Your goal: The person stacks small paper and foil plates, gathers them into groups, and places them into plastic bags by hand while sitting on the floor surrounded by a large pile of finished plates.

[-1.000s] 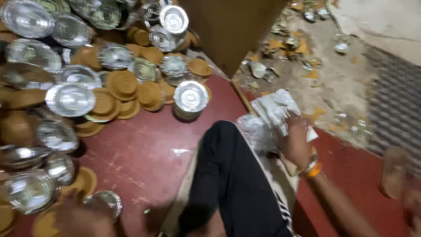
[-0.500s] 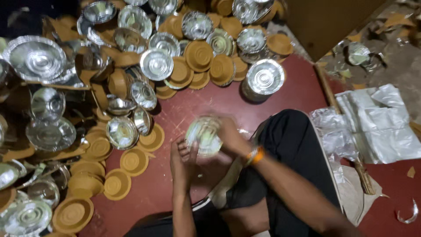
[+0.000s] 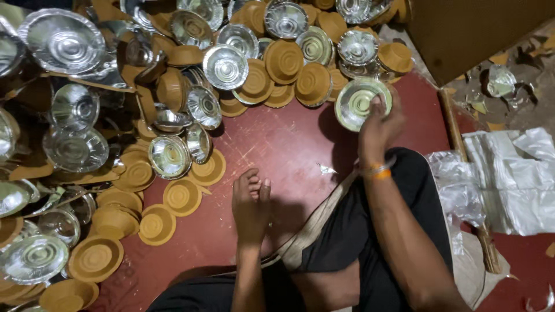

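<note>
Now right hand (image 3: 377,128) grips stack of round foil-lined paper bowls (image 3: 361,103) by rim, fingers curled over shiny ribbed inside, held above red floor (image 3: 277,144) near bowl pile (image 3: 254,63) (brown backs, silver faces). Left hand (image 3: 250,208) flat, fingers together, empty, resting on floor. Crinkled plastic sheets (image 3: 509,179) lie right.
</note>
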